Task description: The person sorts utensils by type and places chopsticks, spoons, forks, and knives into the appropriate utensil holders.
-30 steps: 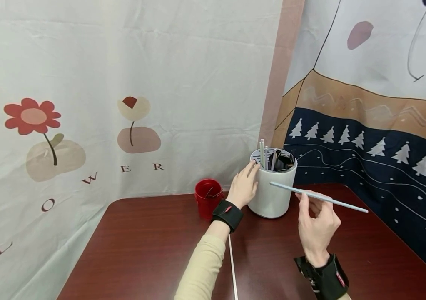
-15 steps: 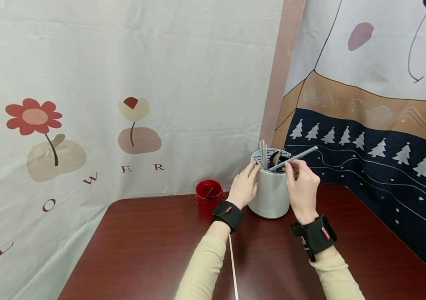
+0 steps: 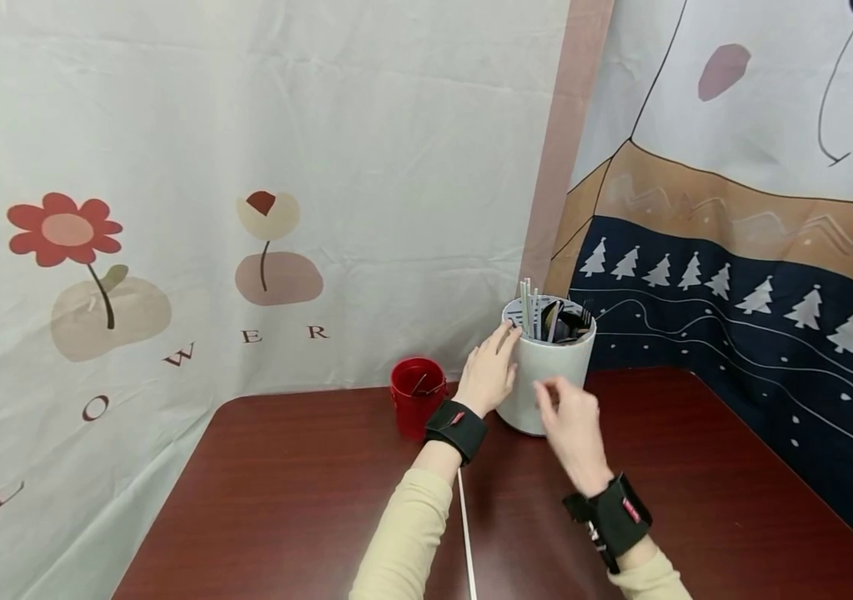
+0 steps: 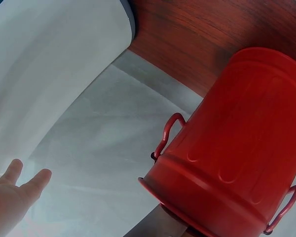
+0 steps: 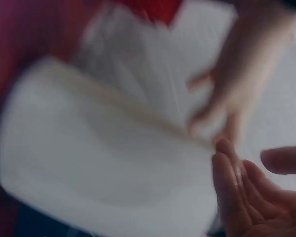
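Observation:
A white cylindrical utensil holder (image 3: 534, 379) stands upright at the back right of the table in the head view. Pale sticks (image 3: 526, 308) and dark cutlery (image 3: 567, 323), including a fork, rise from its slotted top. My left hand (image 3: 488, 371) rests its outstretched fingers at the holder's left rim; the left wrist view catches only some of its fingers (image 4: 35, 183). In front of the holder hovers my right hand (image 3: 574, 425), holding nothing. The blurred right wrist view shows its fingers (image 5: 229, 190) loosely bent, with the thumb apart from them.
Left of the holder, a small red bucket (image 3: 413, 408) with side handles stands partly behind my left wrist. A thin white strip (image 3: 467, 533) runs along the dark wooden table (image 3: 306, 500) toward me. Printed cloth (image 3: 396, 183) hangs behind and to the right.
My right hand brought a long pale blue stick to the holder's top and let go of it there, then drew back down and toward me. My left hand stayed at the rim.

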Action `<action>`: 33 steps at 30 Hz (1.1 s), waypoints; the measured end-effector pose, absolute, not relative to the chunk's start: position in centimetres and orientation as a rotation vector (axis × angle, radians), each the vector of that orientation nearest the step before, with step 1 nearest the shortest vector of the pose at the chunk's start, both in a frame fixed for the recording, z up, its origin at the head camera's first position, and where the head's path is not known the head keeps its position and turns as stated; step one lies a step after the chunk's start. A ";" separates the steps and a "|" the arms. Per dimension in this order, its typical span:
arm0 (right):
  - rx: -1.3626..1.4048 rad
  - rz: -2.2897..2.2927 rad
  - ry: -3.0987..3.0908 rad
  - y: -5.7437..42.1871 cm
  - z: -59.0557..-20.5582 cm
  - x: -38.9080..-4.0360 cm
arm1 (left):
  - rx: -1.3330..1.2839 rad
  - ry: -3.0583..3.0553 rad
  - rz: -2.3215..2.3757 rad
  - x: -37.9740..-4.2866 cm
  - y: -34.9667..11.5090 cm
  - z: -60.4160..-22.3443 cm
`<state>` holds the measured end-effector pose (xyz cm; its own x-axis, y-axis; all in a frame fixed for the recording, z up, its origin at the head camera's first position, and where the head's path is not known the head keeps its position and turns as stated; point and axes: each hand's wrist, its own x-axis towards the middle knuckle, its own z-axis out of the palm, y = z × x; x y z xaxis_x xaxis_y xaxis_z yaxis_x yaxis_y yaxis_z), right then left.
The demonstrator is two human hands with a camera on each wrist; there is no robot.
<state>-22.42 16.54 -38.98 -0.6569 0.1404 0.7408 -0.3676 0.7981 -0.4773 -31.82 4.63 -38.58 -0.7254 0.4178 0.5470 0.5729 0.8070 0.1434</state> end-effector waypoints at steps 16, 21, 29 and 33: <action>0.283 0.891 -2.723 11.4 -44.8 -18.3 | -0.742 -2.513 -0.434 -31.8 4.5 -38.5; 0.389 0.865 -2.837 10.5 -45.2 -17.3 | -0.746 -2.520 -0.436 -31.9 4.6 -38.5; 0.537 0.873 -3.094 9.3 -46.3 -16.1 | -0.737 -2.532 -0.440 -32.0 4.6 -38.5; 0.547 0.943 -3.201 9.0 -46.5 -15.9 | -0.738 -2.528 -0.438 -31.9 4.6 -38.5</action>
<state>-15.94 9.04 -46.47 -0.9199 -0.3679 -0.1360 -0.2354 0.7952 -0.5588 -31.91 4.57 -38.52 -0.7463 0.4208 0.5157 0.5696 0.8046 0.1678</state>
